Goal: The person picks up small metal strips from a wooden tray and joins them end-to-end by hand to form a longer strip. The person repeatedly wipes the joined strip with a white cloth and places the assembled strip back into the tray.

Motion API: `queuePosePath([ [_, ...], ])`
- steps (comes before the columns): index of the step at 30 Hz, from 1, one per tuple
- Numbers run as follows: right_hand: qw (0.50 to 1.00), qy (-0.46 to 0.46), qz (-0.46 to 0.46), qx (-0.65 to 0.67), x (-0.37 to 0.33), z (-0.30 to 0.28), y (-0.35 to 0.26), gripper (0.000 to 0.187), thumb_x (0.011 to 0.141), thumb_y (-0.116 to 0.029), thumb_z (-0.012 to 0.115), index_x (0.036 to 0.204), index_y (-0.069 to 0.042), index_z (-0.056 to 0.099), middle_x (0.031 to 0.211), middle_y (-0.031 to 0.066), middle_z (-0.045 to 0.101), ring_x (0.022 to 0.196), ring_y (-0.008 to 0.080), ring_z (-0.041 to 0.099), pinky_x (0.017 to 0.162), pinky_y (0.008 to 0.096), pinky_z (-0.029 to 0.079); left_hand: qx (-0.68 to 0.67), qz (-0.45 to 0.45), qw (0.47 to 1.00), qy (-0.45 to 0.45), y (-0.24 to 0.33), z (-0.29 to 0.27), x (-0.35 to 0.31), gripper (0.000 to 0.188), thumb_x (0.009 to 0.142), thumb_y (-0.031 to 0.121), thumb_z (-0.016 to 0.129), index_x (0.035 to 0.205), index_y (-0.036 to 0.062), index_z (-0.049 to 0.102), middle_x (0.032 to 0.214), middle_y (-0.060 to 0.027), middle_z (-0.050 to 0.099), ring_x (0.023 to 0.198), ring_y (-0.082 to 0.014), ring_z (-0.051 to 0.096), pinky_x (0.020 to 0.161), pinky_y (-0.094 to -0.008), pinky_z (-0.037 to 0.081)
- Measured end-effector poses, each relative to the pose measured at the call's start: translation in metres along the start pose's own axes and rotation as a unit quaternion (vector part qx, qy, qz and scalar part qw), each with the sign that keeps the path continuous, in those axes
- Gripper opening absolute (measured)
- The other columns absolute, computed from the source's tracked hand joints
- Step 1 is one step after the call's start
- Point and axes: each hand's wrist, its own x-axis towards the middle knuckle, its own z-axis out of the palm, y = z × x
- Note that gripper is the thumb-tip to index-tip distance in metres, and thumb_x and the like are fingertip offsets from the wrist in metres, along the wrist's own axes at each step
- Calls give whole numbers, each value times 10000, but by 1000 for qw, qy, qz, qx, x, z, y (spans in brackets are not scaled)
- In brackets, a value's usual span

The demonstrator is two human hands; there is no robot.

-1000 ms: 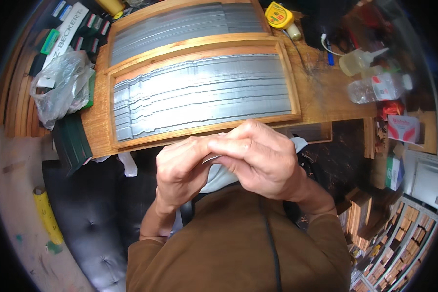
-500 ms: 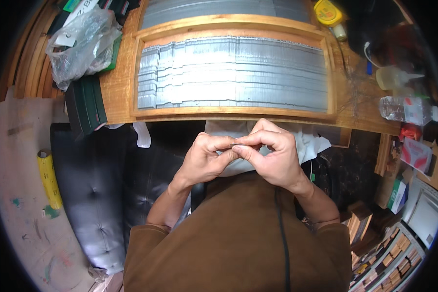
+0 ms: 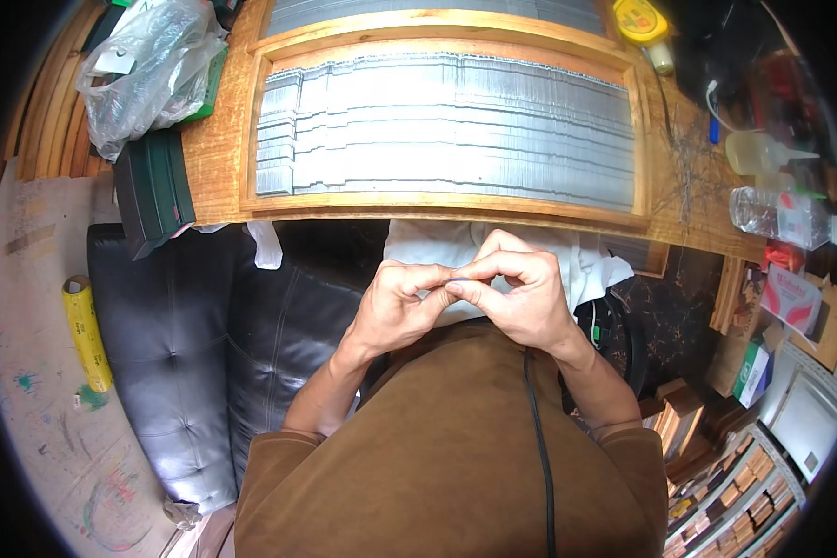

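My left hand (image 3: 402,299) and my right hand (image 3: 523,290) meet in front of my chest, just off the near edge of the table. Both are closed in a pinch, thumb against forefinger, on one small thin dark strip (image 3: 457,280). Most of that strip is hidden by the fingertips, so its exact kind does not show. Beneath the hands a white cloth (image 3: 413,244) lies over my lap. Beyond them, a shallow wooden tray (image 3: 451,206) on the table holds rows of thin, shiny grey metal strips (image 3: 372,121) packed side by side.
A second tray of grey strips (image 3: 530,11) adjoins behind. On the table's left are a clear plastic bag (image 3: 153,79) and a dark green box (image 3: 153,191); on its right, a yellow tape measure (image 3: 642,23), a squeeze bottle (image 3: 758,152) and a clear plastic bottle (image 3: 781,216). A black padded seat (image 3: 181,363) stands left.
The view has shifted slightly, so the table and trays sit a little higher in the picture. Both hands keep their pinch on the strip, with barely any movement.
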Motion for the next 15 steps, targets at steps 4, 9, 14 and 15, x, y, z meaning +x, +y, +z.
queuePosePath([
  [4,1000,10,21,13,0,2,-1,100,841,4,839,934,8,802,805,66,680,697,119,636,621,260,510,-24,-16,1000,4,2,1,0,132,949,35,734,1062,-18,778,838,-146,775,714,-111,698,630,-276,539],
  [9,996,23,81,27,-2,3,2,137,857,-9,837,982,22,791,811,46,672,689,89,629,604,228,501,-123,-60,991,-10,6,5,1,167,986,86,732,1080,-49,761,895,-99,792,772,-122,723,663,-259,559],
  [14,945,37,237,224,-5,-1,22,150,957,-78,764,1037,45,732,806,34,683,654,63,628,567,204,505,-244,-253,932,-92,12,-5,29,156,982,160,747,1032,13,767,902,-74,794,813,-104,753,595,-191,486],
  [15,923,36,264,277,-4,-2,28,156,985,-99,742,1043,44,719,803,35,690,645,61,630,558,204,510,-276,-254,922,-95,7,-5,33,162,982,171,744,1034,20,770,911,-71,797,810,-126,764,588,-195,501],
])
